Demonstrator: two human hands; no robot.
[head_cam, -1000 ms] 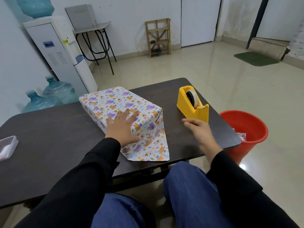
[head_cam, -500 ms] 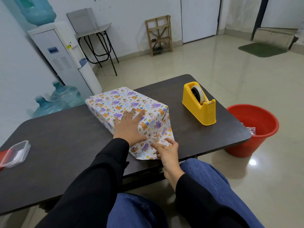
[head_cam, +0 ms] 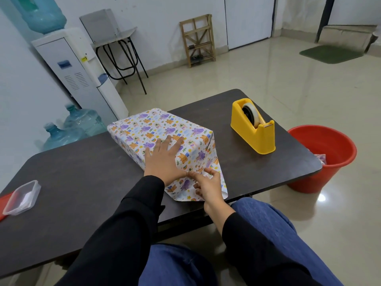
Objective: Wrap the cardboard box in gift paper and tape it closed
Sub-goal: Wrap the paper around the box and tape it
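1. Pressing flat on top of the wrapped cardboard box (head_cam: 144,129), the left hand (head_cam: 162,162) has its grip apart: the fingers are straight and spread, with the palm down near the box's near end.
2. The right hand (head_cam: 208,187) has its grip closed on the gift paper (head_cam: 191,155). Thumb and forefinger pinch a fold of the near-end flap just beside the heel of the left hand, and the other fingers curl against the sheet.
3. The box lies slantwise in the middle of the counter (head_cam: 82,182). Paper covers the cardboard entirely, and the right hand hides part of the flap.
4. The flap fans down from the box's near end onto the counter, its lower edge close to the counter's near edge.
5. A yellow tape dispenser (head_cam: 253,131) stands to the right, apart from the box and near the right edge.
6. A red bucket (head_cam: 321,157) sits on the floor just past that edge, partly hidden by the counter.
7. A clear plastic container (head_cam: 21,198) sits at the left edge, with a wide stretch of counter between it and the box.
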